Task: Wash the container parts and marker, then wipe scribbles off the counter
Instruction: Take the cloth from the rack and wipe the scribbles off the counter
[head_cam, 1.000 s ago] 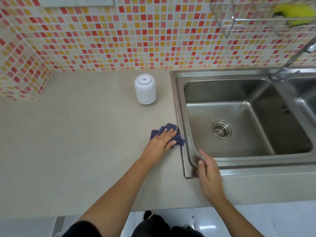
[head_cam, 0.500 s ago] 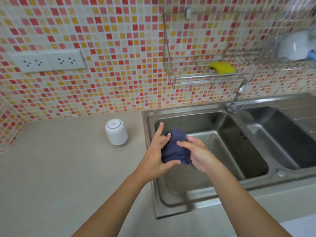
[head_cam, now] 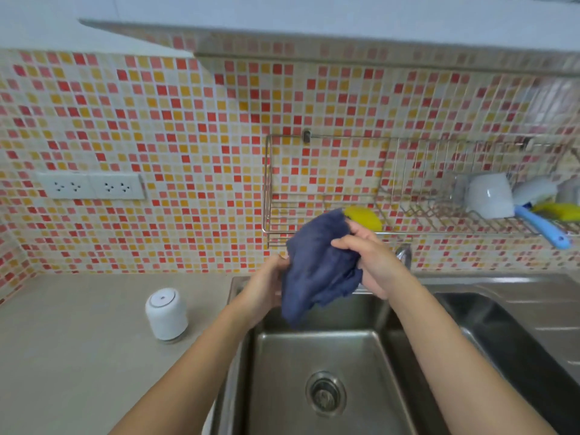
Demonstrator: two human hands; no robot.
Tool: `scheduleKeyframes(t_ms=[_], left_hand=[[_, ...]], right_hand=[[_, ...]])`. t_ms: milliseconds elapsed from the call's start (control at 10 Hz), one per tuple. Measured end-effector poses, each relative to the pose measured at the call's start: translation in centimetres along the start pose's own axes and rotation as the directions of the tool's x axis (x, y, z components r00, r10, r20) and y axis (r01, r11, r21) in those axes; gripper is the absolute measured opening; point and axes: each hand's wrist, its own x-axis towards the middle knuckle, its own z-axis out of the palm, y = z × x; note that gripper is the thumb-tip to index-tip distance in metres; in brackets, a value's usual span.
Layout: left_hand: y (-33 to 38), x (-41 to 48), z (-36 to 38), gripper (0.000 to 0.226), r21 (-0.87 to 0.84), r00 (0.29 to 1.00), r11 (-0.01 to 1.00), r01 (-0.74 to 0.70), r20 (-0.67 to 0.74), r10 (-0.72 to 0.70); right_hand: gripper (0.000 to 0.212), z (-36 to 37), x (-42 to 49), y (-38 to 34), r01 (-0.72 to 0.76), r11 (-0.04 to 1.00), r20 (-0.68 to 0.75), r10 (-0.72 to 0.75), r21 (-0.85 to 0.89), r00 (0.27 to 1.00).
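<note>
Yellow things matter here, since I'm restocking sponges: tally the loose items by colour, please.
Yellow: 2, sponge and second sponge
White: 2, canister and cup
Blue: 2, cloth and brush handle
Total: 6

The cloth (head_cam: 317, 271) is soft, matt dark-blue fabric, creased and limp above the sink (head_cam: 314, 356), whose brushed stainless steel shows a dull sheen and a ribbed metal drain (head_cam: 325, 394). Left of the sink, the worktop (head_cam: 94, 340) looks like smooth, matt beige stone or laminate, and the white container (head_cam: 166, 313) on it is smooth satin plastic. Behind the sink, small glossy tiles (head_cam: 188, 136) cover the wall, with a shiny wire rack (head_cam: 408, 215) of metal.
</note>
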Motion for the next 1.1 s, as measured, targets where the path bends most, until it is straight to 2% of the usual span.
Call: scheduleKeyframes(t_ms=[100, 200, 300, 400, 500, 600, 700, 800, 900, 1000, 1100], left_hand=[[0.8, 1.1, 1.8, 0.027, -0.146, 0.999, 0.989, 0.039, -0.004, -0.04], [3.1, 2.8, 3.1, 0.014, -0.006, 0.971, 0.989, -0.15, -0.188, 0.146], [6.0, 4.0, 3.9, 0.013, 0.169, 0.916, 0.956, -0.24, -0.286, 0.28], [10.3, 6.4, 4.3, 0.013, 0.417, 0.832, 0.847, -0.33, -0.297, 0.469], [12.1, 8.5, 4.0, 0.017, 0.61, 0.795, 0.744, -0.274, -0.291, 0.532], [12.4, 12.1, 2.6, 0.024, 0.763, 0.806, 0.64, -0.088, -0.323, 0.496], [11.0, 14.2, 2.0, 0.025, 0.845, 0.847, 0.531, 0.063, -0.326, 0.419], [8.4, 16.3, 1.5, 0.027, 0.944, 0.878, 0.274, 0.187, -0.285, 0.384], [7.4, 17.6, 0.9, 0.03, 0.956, 0.879, 0.171, 0.237, -0.286, 0.38], [6.4, 18.4, 0.5, 0.03, 0.947, 0.857, 0.09, 0.307, -0.317, 0.406], [6.7, 18.6, 0.8, 0.028, 0.935, 0.818, 0.182, 0.306, -0.356, 0.452]], right_hand=[[0.022, -1.5, 1.1, -1.4, 0.033, 0.999, -0.002, -0.033, 0.04, 0.999], [0.023, -3.4, 2.9, -2.6, 0.058, 0.998, -0.034, -0.057, 0.025, 0.998], [0.022, -4.5, 4.5, -3.9, 0.103, 0.994, -0.105, -0.105, -0.025, 0.989], [0.02, -5.9, 7.8, -5.3, 0.226, 0.934, -0.185, -0.283, -0.277, 0.941], [0.015, -6.6, 10.3, -5.0, 0.287, 0.839, -0.169, -0.402, -0.463, 0.9], [0.021, -7.7, 13.7, -3.8, 0.201, 0.728, -0.155, -0.391, -0.656, 0.907], [0.032, -8.4, 15.3, -2.2, 0.099, 0.652, -0.132, -0.295, -0.752, 0.946], [0.045, -9.4, 17.1, 0.3, -0.004, 0.487, -0.107, -0.184, -0.874, 0.977], [0.046, -9.6, 18.1, 1.2, -0.051, 0.391, -0.121, -0.156, -0.919, 0.98], [0.041, -8.9, 18.4, 1.5, -0.077, 0.264, -0.117, -0.138, -0.961, 0.984], [0.045, -9.0, 18.7, 1.0, -0.083, 0.241, -0.12, -0.141, -0.967, 0.983]])
